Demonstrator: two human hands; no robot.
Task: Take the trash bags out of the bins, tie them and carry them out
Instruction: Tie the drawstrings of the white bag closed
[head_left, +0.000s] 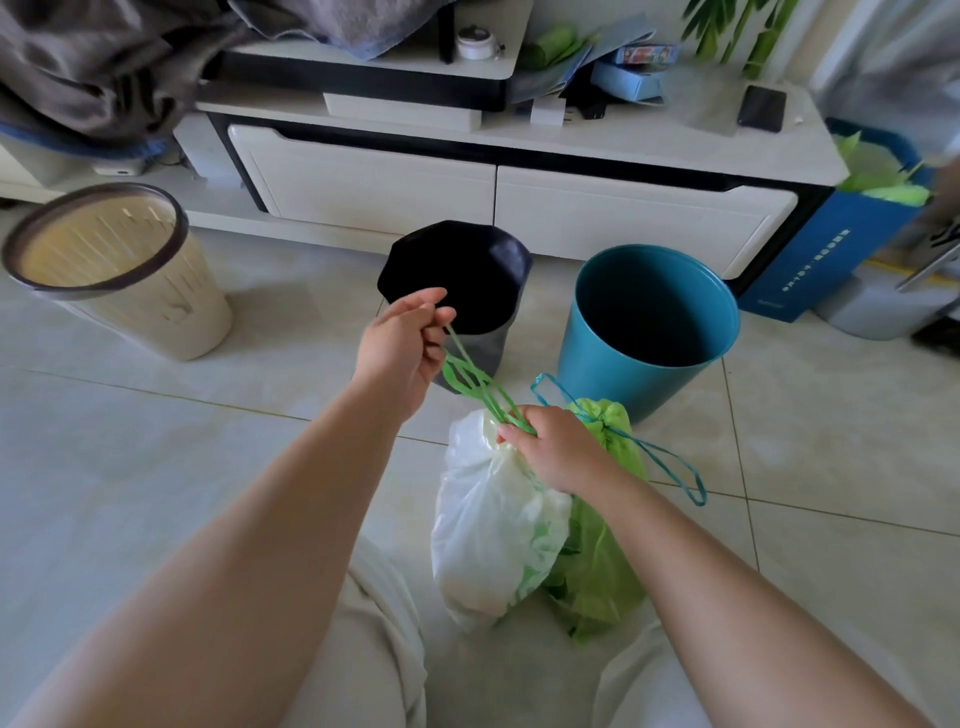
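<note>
A full white trash bag (493, 525) rests on the floor between my knees. Its green drawstring (475, 382) is stretched taut between my hands. My left hand (408, 345) pinches the far end of the string above the dark bin. My right hand (553, 449) grips the string at the neck of the white bag. Behind it lies a green trash bag (597, 566), its neck cinched by a blue drawstring (670, 460) that trails loose. Three bins stand beyond: a beige one (130, 280), a dark one (467, 275) and a blue one (649, 332), none with a bag in it.
A white TV cabinet (493, 187) runs along the back, with a phone (762, 108) and boxes on top. A blue box (852, 244) holding green bags stands at the right. Grey cloth hangs at the upper left. The floor is pale tile.
</note>
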